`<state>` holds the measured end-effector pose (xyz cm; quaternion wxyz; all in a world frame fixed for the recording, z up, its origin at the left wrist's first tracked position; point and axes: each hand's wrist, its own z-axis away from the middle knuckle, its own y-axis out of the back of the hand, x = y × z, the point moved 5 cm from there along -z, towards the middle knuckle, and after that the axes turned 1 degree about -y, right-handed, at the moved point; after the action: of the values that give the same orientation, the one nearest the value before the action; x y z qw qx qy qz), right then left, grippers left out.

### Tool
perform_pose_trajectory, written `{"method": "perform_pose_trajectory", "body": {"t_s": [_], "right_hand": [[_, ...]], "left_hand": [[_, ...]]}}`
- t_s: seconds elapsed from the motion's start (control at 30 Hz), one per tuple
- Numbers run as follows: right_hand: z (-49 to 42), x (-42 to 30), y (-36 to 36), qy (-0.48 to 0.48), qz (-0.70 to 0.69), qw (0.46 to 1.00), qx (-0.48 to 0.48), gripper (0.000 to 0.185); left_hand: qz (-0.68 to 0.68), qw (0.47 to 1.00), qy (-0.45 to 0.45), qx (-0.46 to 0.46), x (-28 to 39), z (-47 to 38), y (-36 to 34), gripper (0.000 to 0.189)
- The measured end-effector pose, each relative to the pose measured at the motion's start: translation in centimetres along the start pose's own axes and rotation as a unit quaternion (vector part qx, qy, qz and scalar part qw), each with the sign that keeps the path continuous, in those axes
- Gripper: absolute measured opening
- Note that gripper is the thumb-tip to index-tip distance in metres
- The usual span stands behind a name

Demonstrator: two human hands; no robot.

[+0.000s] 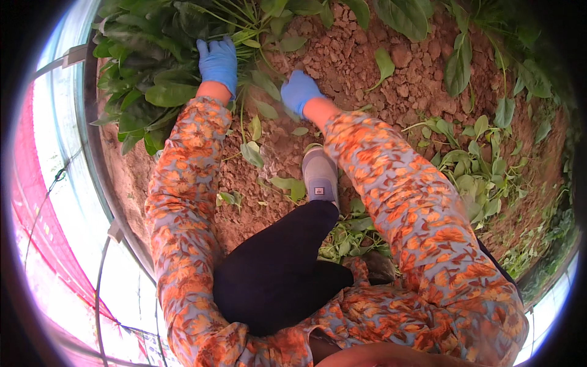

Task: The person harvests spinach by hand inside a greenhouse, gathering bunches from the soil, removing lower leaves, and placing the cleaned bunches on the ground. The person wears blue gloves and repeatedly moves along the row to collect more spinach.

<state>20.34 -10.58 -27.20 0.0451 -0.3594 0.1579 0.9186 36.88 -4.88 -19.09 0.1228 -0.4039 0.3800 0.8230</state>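
My left hand, in a blue glove, is curled over the stems of a thick bunch of dark green leafy plants at the upper left. Its fingertips are partly hidden among the stems. Close by on the right, my right hand, also gloved in blue, is closed into a fist low over the soil. Something thin and blurred shows just beyond its knuckles, and whether the fist holds it cannot be made out. Pale green stems fan out above and between the two hands.
Crumbly reddish soil spreads around my shoe. Loose leaves are scattered there, with a heap of wilted greens to the right. More leafy plants stand at the top. A plastic sheet wall with a frame curves along the left.
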Motion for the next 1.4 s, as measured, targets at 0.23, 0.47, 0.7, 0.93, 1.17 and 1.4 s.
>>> {"method": "perform_pose_trajectory", "body": {"t_s": [0.23, 0.47, 0.7, 0.93, 1.17, 1.4], "right_hand": [[-2.8, 1.3, 2.0, 0.082, 0.069, 0.991, 0.074, 0.038], [-3.1, 5.2, 4.3, 0.083, 0.172, 0.980, 0.056, 0.035], [-3.3, 2.9, 1.4, 0.109, 0.244, 0.964, -0.014, 0.037], [5.3, 8.1, 6.5, 0.017, 0.134, 0.991, 0.025, 0.033], [2.3, 1.8, 3.6, 0.017, 0.023, 0.999, 0.033, 0.039], [-1.2, 5.6, -2.1, 0.083, 0.057, 0.995, -0.012, 0.036]], "left_hand": [[0.031, 0.999, 0.002, 0.036, -0.6, 0.3, 0.1, 0.096], [0.052, 0.998, 0.006, 0.025, -0.6, 1.1, -0.9, 0.108], [0.075, 0.997, -0.008, 0.004, -1.0, 1.3, -0.1, 0.103], [0.135, 0.991, 0.011, -0.007, -2.2, 2.9, 0.8, 0.105], [0.123, 0.992, 0.000, -0.036, -2.4, 2.5, 1.4, 0.104], [0.166, 0.986, 0.033, 0.006, -1.7, 3.9, 2.0, 0.087]]}}
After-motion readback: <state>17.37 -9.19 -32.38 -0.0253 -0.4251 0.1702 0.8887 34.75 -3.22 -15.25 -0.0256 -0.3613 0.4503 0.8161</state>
